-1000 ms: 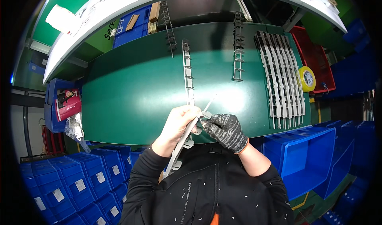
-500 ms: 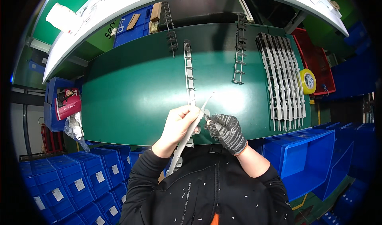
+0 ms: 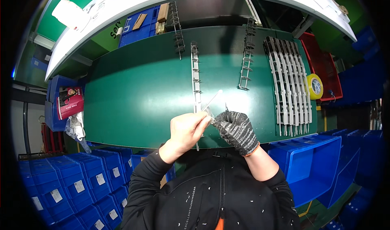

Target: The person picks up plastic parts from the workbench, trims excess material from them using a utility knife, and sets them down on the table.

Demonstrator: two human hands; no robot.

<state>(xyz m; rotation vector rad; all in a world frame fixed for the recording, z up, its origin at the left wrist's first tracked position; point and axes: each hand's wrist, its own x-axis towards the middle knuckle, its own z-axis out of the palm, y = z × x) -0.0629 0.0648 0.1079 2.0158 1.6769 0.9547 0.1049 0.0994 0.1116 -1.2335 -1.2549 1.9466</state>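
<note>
My bare left hand (image 3: 186, 131) is closed on a slim light-grey strip (image 3: 213, 99), whose narrow end sticks out past my fingers toward the far right. Most of that strip is hidden by the hand. Close against it, my right hand (image 3: 237, 132), in a dark grey knitted glove, is pinched closed. A thin dark point (image 3: 226, 106) shows above its fingers, too small to name. Just beyond my left hand, a long grey rail with several small clips (image 3: 196, 77) lies on the green table (image 3: 130, 95), its near end running under the hand.
Two more clipped rails, one back left (image 3: 177, 32) and one right of centre (image 3: 246, 63), lie farther off. A row of grey rails (image 3: 289, 83) rests at right, by a yellow tape roll (image 3: 315, 87) and red tray (image 3: 325, 67). Blue crates (image 3: 313, 165) stand near the table.
The long part of the grey strip that hung below my left hand toward my body is out of sight. My right hand has shifted slightly right, and its dark point now shows.
</note>
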